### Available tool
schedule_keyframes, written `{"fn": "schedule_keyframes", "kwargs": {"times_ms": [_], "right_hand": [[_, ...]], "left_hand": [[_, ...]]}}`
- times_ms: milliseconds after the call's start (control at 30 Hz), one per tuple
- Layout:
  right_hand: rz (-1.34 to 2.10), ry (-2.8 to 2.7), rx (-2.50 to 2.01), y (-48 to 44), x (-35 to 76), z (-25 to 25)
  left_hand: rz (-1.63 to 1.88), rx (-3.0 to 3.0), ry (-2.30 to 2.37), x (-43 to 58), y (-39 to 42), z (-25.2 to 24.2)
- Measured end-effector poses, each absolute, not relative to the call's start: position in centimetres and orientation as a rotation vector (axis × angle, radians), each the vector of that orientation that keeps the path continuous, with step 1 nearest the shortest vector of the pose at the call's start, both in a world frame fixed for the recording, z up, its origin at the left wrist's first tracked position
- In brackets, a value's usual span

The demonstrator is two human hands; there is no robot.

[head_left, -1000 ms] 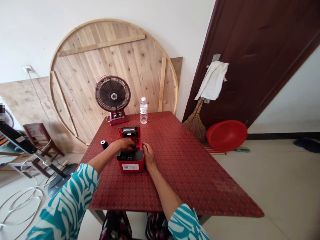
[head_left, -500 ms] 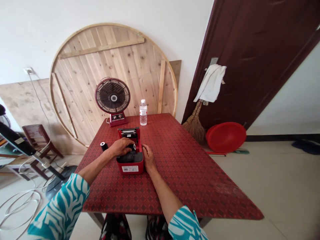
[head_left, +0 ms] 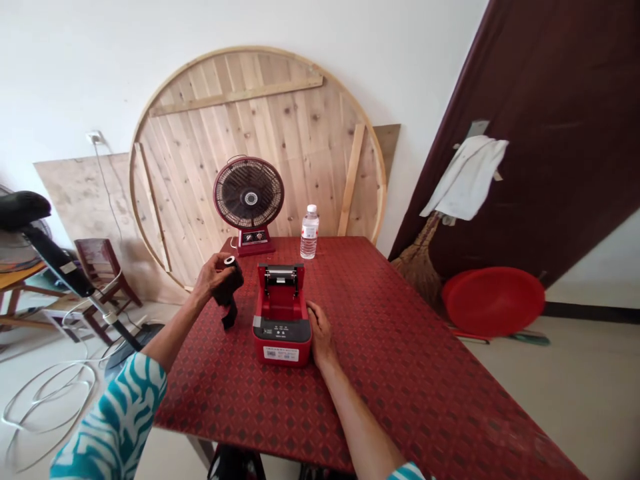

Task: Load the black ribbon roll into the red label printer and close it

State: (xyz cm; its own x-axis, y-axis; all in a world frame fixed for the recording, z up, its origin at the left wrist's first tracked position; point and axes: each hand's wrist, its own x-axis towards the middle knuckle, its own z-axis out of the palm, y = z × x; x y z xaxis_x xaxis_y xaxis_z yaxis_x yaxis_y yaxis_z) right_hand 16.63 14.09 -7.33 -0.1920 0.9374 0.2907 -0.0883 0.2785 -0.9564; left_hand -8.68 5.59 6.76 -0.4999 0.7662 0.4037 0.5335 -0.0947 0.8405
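A red and black receipt printer (head_left: pixel 283 355) stands on the table with its lid raised, and the red inside of its roll bay shows. My right hand (head_left: pixel 323 333) holds the printer's right side, its fingers curled against the wall. Left of the printer, my left hand (head_left: pixel 214 275) is closed around a black paper roll (head_left: pixel 233 272) with a pale core, held above the table. A loose black strip hangs below this hand toward the tabletop. Whether a second roll is behind the strip I cannot tell.
A dark red fan (head_left: pixel 255 240) and a water bottle (head_left: pixel 309 240) stand at the far end of the patterned red table (head_left: pixel 400 387). Beyond them leans a round wooden board (head_left: pixel 320 160). A broom (head_left: pixel 417 263) and red basin (head_left: pixel 495 300) are right of the table.
My left hand has lifted out of the printer and moved left, with a black roll in it. My right hand stays at the printer's side. The view has turned slightly left.
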Motion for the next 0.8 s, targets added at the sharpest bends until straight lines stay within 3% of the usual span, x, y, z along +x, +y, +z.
{"fn": "schedule_keyframes", "kwargs": {"times_ms": [200, 400, 533, 700, 800], "right_hand": [[1.17, -1.43, -0.84, 14.1, 16.6, -7.3], [1.16, -1.431, -0.841, 14.0, 16.5, -7.1], [1.17, -1.428, -0.844, 13.9, 16.6, -7.1], [1.171, -1.421, -0.845, 14.2, 16.5, -7.6], [1.178, -1.41, -0.845, 14.5, 16.3, -8.0]], "left_hand": [[0.847, 1.6, 2.421, -9.6, 8.9, 3.5], [0.61, 1.665, 2.461, -9.2, 9.3, 2.4], [0.662, 1.751, 2.439, -9.4, 8.4, 3.0], [1.256, 1.549, 2.24, -12.5, 4.8, 2.4], [1.432, 1.256, 1.955, -13.9, 2.4, 0.6]]}}
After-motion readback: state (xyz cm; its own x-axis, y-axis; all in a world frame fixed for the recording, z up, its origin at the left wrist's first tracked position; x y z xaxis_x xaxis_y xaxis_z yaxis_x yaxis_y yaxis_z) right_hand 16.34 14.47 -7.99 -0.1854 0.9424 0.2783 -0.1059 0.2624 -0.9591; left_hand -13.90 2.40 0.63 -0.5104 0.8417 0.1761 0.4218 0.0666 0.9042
